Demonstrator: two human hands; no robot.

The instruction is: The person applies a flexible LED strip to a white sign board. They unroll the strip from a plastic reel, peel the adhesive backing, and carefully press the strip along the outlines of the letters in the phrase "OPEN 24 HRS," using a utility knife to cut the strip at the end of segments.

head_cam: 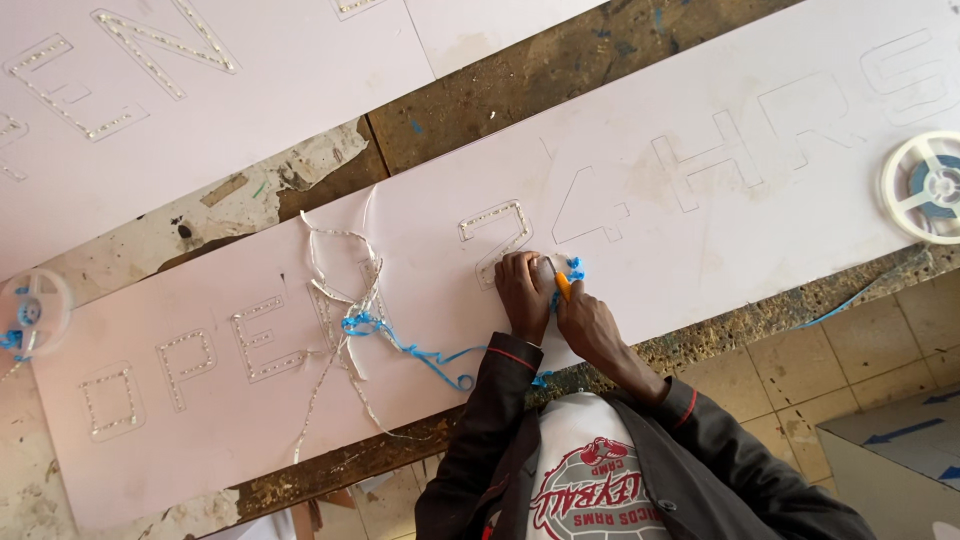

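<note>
Rough wooden table (600, 60) carries a pale pink sign board (700, 230) with cut-out letters. At centre frame, left hand (522, 292) presses flat beside the channel; right hand (585, 318) grips an orange cutter (563, 287). Short, steady strokes seem best, fingers away from the blade.

Long pale-pink sign panel (700, 215) lies diag. across worn bench, letter outlines cut in, some w/ clear strip inserts. 2nd pink sign panel (250, 90) upper left, same style.
</note>
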